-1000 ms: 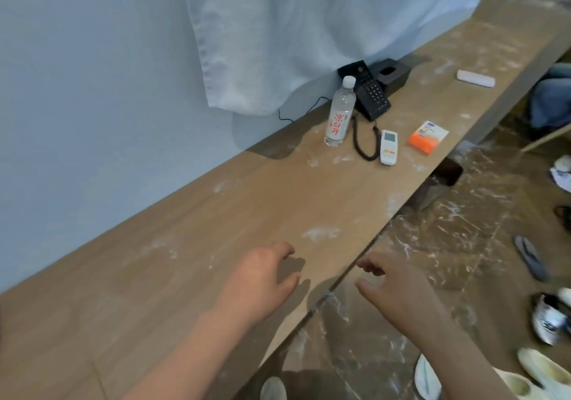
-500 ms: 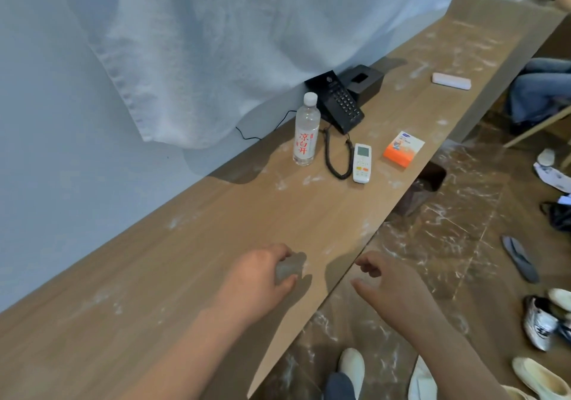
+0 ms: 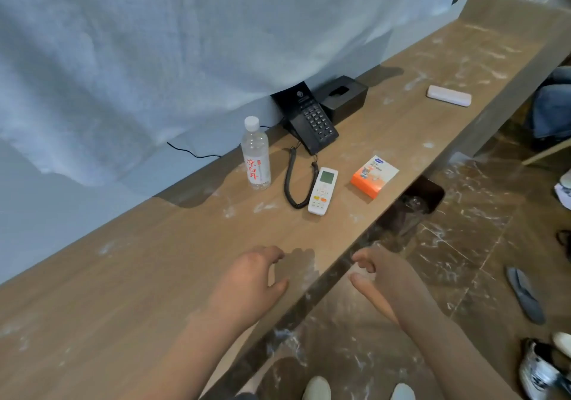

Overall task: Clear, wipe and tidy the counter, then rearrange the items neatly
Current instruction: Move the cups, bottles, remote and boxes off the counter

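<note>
Both hands empty, fingers loosely curled: left hand [image 3: 247, 279] over the dusty counter [image 3: 139, 276], right hand [image 3: 383, 279] off its edge, likely poised to clear the remote [image 3: 323, 191].

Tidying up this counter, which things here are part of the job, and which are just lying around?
Part of the job:
counter, water bottle, telephone, remote control, orange box, black tissue box, white case.

Just lying about:
slipper on the floor, shoes, bin under the counter.
</note>
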Demonstrator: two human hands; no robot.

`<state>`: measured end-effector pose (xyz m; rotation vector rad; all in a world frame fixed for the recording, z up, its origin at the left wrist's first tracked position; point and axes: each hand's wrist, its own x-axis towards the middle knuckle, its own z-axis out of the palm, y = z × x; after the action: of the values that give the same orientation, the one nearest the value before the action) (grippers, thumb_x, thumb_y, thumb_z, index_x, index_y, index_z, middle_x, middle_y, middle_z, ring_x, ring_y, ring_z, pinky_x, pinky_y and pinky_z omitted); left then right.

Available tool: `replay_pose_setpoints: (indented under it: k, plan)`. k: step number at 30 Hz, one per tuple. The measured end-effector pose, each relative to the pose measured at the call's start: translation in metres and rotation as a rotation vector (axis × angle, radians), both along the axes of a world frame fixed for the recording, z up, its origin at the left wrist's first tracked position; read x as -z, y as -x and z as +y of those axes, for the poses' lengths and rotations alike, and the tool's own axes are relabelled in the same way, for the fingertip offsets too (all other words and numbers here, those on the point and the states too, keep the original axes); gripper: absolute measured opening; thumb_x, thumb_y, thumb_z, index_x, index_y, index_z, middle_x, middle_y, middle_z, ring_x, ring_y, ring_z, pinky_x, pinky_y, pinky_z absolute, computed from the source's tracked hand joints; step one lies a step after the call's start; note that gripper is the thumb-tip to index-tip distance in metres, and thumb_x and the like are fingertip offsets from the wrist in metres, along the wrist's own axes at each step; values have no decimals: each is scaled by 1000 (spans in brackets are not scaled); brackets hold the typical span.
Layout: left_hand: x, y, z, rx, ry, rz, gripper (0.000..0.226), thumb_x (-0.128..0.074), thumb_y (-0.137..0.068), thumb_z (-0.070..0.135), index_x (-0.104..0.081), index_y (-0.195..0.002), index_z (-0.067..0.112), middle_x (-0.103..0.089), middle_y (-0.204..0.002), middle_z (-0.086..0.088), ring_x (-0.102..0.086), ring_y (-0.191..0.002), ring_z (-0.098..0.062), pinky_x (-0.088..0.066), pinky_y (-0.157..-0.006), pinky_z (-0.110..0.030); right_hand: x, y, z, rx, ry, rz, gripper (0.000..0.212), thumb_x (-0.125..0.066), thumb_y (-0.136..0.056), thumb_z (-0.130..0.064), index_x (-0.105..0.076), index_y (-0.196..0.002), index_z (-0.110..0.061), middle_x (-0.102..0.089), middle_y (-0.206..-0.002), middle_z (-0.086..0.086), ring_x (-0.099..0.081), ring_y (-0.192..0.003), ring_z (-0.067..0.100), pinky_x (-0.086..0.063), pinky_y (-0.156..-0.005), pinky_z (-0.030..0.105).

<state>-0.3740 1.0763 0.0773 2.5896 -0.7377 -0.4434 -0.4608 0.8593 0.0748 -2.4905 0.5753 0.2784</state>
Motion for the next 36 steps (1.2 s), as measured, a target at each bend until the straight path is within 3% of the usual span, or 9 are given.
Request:
replay_pose_setpoints:
  k: [2,6,11,22,31,36]
  plan:
    - [2,-5,-10,-19,-2,20,42,-58,-92,34,-52,-133,26,-58,-125,7,-54,-114,-10,-39,-89,-20,6,-7,-11,26,-49,1,34,-64,-90,-33,-59,-123,-27,-62,-110,-9,-54,-95,3,-41,-80,16]
    - [6,-23,-25,-80,0,23,42,-60,-91,37,-52,-131,26,-58,-123,7,-55,-111,-11,-40,-86,-21,23,-24,-25,31,-73,1,33,-59,-78,-48,-51,-107,-35,-51,-98,-16,-55,-103,16,-48,-94,38]
    - [17,-61,-34,-208,22,72,58,-69,-85,40,-47,-136,26,-54,-130,7,-54,-116,-12,-42,-90,-24,30,-65,-45,-5,-2,56,34,-63,-88,-37,-59,-120,-24,-63,-109,-8,-57,-99,9,-46,-81,25]
    - [29,-154,-44,-394,101,124,75,-74,-80,41,-36,-142,20,-48,-135,0,-51,-120,-19,-40,-90,-29,42,-160,-59,-22,64,148,44,-59,-92,-39,-54,-131,-19,-62,-123,-2,-59,-107,12,-41,-73,22]
    - [45,-192,-47,-487,103,77,97,-76,-76,47,-22,-150,16,-30,-150,-6,-37,-135,-23,-36,-104,-35,87,-215,-52,70,33,183,54,-65,-84,-46,-52,-126,-14,-59,-127,4,-63,-100,20,-55,-76,34]
    - [48,-210,-57,-542,136,-18,94,-76,-74,47,-24,-148,21,-37,-143,-3,-45,-127,-22,-40,-97,-37,100,-241,-56,85,112,257,65,-63,-83,-55,-45,-126,-10,-55,-122,8,-60,-104,24,-55,-80,39]
